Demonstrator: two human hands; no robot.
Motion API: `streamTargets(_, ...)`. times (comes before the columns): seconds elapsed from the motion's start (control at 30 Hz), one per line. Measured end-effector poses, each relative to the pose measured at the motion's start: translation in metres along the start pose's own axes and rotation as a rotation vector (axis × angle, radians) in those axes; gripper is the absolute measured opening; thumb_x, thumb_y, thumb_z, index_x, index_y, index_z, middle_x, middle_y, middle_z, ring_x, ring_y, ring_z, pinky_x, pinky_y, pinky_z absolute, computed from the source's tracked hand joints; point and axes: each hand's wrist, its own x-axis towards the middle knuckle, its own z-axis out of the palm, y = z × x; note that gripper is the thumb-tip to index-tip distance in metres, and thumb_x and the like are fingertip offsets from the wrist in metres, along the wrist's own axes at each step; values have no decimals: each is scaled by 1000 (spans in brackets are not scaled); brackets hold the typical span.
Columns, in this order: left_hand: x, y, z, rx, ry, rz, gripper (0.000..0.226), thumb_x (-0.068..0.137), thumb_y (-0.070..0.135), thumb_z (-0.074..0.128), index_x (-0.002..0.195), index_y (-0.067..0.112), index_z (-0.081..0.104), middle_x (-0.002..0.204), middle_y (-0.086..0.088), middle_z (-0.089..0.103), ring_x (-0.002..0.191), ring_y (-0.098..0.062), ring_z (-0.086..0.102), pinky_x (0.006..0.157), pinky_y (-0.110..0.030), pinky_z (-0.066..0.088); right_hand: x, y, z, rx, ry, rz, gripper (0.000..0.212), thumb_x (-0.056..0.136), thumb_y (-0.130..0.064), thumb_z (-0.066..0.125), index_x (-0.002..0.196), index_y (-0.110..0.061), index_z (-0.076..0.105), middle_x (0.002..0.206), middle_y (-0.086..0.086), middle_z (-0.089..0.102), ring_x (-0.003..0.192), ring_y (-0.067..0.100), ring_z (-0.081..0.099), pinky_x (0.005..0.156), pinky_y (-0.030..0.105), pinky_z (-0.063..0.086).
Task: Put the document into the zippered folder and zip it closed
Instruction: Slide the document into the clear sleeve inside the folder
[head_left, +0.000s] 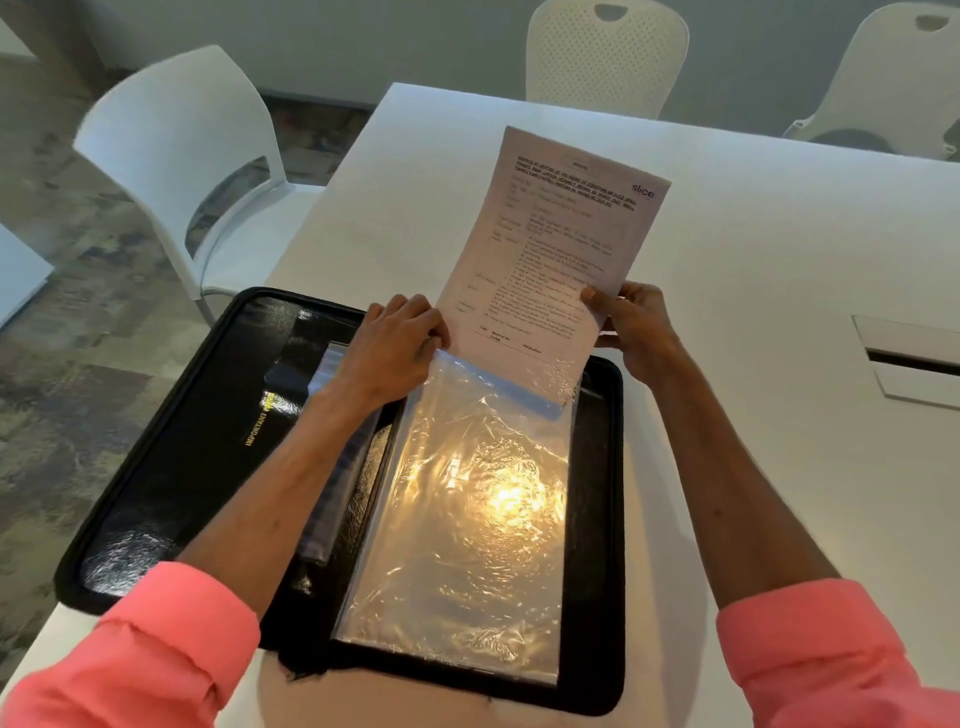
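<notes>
A black zippered folder (171, 447) lies open flat on the white table (753, 270), gold lettering on its left half. On its right half lies a clear plastic sleeve (467, 519) with a blue strip at its mouth. A printed paper document (556, 244) stands tilted over the sleeve's top, its bottom edge just inside the sleeve mouth. My right hand (636, 325) pinches the document's right edge. My left hand (400, 345) holds the sleeve's upper left corner beside the document's left edge.
Three white chairs stand around the table: one at the left (192, 171), two at the far side (605, 52) (893, 78). A rectangular cable hatch (909, 358) is set into the tabletop at right. More clear sleeves (332, 467) lie under my left forearm.
</notes>
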Motion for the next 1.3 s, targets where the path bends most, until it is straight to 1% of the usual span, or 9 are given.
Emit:
streamTargets(0.17, 2, -1, -2, -8, 6, 8, 12, 105, 23, 56, 111, 21, 67, 123, -1, 62, 118, -24, 57, 109, -47, 43, 2, -12, -1, -30, -51, -4, 22, 104, -17, 72, 124, -8, 72, 110, 9, 83, 99, 28, 82, 73, 39, 69)
streamTargets(0.33, 3, -10, -11, -1, -73, 43, 15, 105, 26, 52, 113, 26, 65, 126, 1, 57, 118, -20, 53, 105, -45, 42, 8, -19, -3, -45, -46, -15, 18, 103, -14, 71, 120, -7, 74, 108, 11, 83, 98, 30, 82, 73, 40, 69)
streamTargets(0.47, 4, -17, -16, 36, -99, 56, 18, 106, 32, 53, 118, 27, 65, 130, 1, 54, 118, -21, 54, 103, -44, 43, 11, -21, -3, -32, -52, 7, 10, 103, -12, 71, 112, -13, 76, 101, 6, 85, 96, 28, 83, 76, 42, 69)
streamTargets(0.63, 5, -21, -15, 35, -96, 68, 22, 107, 38, 56, 121, 24, 66, 134, 0, 54, 119, -22, 56, 105, -45, 44, 12, -18, -4, -37, -85, 22, 17, 103, -12, 71, 120, -8, 74, 105, 7, 85, 98, 28, 83, 73, 38, 68)
streamTargets(0.83, 9, -25, -14, 23, -108, 85, 23, 108, 39, 58, 124, 24, 66, 135, -1, 54, 121, -21, 56, 108, -46, 45, 16, -17, -8, -98, -89, 11, 14, 103, -13, 72, 116, -10, 74, 109, 9, 83, 97, 25, 83, 69, 36, 68)
streamTargets(0.97, 13, -25, -13, 21, -129, 104, 22, 107, 39, 60, 124, 26, 67, 134, 1, 54, 120, -19, 54, 107, -46, 46, 21, -15, -12, -149, -95, -12, 27, 102, -15, 74, 126, -4, 72, 116, 10, 80, 101, 24, 82, 72, 38, 69)
streamTargets(1.13, 18, -31, -15, 14, -202, 111, 20, 107, 35, 60, 126, 29, 66, 141, 3, 51, 128, -19, 51, 112, -44, 39, 23, -6, -15, -155, -127, -38, 29, 102, -19, 75, 127, -5, 71, 115, 12, 80, 103, 27, 82, 78, 43, 69)
streamTargets(1.2, 21, -33, -17, 39, -218, 141, 20, 107, 34, 59, 126, 30, 65, 142, 3, 50, 129, -19, 51, 113, -45, 36, 24, -3, -15, -172, -134, -52, 27, 102, -19, 74, 126, -5, 71, 113, 11, 80, 102, 27, 82, 79, 44, 70)
streamTargets(1.3, 26, -34, -21, 96, -229, 197, 21, 106, 35, 61, 126, 30, 63, 144, 2, 50, 130, -20, 52, 116, -48, 34, 25, 0, -13, -146, -127, -78, 15, 104, -17, 72, 117, -12, 74, 107, 5, 81, 99, 27, 82, 76, 41, 70)
